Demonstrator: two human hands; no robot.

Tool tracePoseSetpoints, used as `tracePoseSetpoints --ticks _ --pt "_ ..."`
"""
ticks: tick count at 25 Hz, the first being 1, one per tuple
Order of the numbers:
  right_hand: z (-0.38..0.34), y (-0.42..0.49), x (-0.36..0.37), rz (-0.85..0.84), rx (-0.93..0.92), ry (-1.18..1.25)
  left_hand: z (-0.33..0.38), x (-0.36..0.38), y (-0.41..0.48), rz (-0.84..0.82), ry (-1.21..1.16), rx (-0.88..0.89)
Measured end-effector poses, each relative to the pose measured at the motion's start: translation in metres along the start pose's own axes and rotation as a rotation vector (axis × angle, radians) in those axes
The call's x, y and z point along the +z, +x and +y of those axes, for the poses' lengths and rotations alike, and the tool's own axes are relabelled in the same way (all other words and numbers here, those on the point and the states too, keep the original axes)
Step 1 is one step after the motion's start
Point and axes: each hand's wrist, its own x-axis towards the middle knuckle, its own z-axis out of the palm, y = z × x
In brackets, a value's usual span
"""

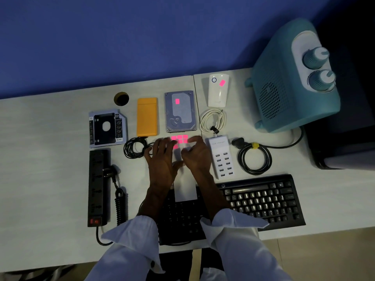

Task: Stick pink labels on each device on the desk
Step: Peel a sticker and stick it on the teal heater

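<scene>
A white sheet (185,191) with several pink labels (180,139) at its far end lies on the desk, between my hands. My left hand (162,159) rests with fingers spread on the sheet's left side. My right hand (195,154) touches the right side, fingertips at the labels. The hard drive (180,111) and the white power bank (218,90) each carry a pink label. The orange case (147,116), drive caddy (107,127), power strip (99,187), USB charger (222,157) and keyboard (261,199) show no label.
A teal heater (290,82) stands at the right back, its black cable (255,157) coiled beside the charger. A white cable (213,120) lies under the power bank, a black cable coil (134,148) left of my hands. A round hole (121,98) is in the desk.
</scene>
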Motion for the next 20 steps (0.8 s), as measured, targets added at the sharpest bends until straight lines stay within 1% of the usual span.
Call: tracePoseSetpoints --ticks 5,8,11,13,16,19,20 --pt "0.003 0.005 -0.003 -0.107 0.025 0.016 0.001 -0.002 0.001 0.025 -0.068 -0.021" --pt "0.006 -0.001 -0.004 -0.107 0.004 -0.006 0.002 -0.004 0.001 0.048 -0.127 -0.014" --pt "0.01 -0.005 -0.006 -0.08 0.032 0.046 0.004 -0.007 -0.002 0.078 -0.174 -0.036" --pt "0.011 -0.007 -0.008 -0.098 0.018 0.088 0.004 -0.01 -0.004 0.1 -0.229 -0.058" --pt "0.01 -0.009 -0.012 -0.15 0.007 0.239 0.004 -0.016 -0.004 0.117 -0.287 -0.059" --pt "0.008 -0.01 -0.017 -0.202 0.111 0.499 0.007 -0.022 0.003 0.144 -0.278 -0.043" --pt "0.007 -0.01 -0.018 -0.212 0.145 0.553 0.008 -0.022 0.004 0.144 -0.281 -0.031"
